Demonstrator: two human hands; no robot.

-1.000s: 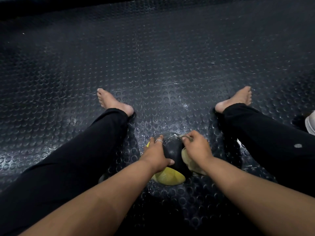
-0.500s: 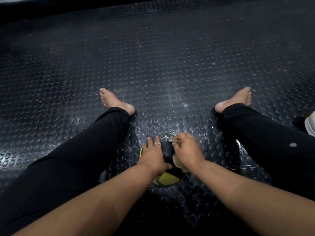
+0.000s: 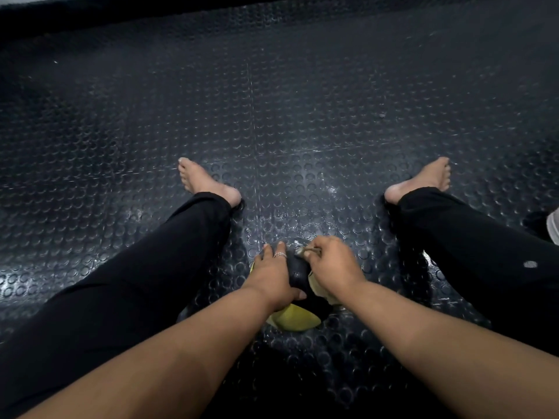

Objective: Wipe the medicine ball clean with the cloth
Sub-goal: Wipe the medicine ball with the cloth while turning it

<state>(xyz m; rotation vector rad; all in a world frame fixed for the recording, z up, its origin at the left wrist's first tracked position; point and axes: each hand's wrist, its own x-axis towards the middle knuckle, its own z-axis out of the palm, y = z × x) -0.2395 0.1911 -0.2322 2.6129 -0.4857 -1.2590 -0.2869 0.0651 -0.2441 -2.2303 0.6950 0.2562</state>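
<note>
The medicine ball (image 3: 298,275), black with yellow panels, sits on the floor between my spread legs. My left hand (image 3: 273,275) lies over its left side, fingers spread on the top and thumb on the near face, a ring on one finger. My right hand (image 3: 332,264) is curled round a small pale cloth (image 3: 307,252) and presses it on the ball's upper right. Most of the cloth is hidden under the fingers. A yellow panel shows low at the front.
Black studded rubber floor (image 3: 272,131) stretches all round. My legs in black trousers run left (image 3: 136,282) and right (image 3: 484,252) of the ball, bare feet ahead. A white object (image 3: 553,225) peeks in at the right edge.
My right hand with the cloth has slid leftwards over the top of the ball, towards my left hand. The left hand keeps its hold on the ball.
</note>
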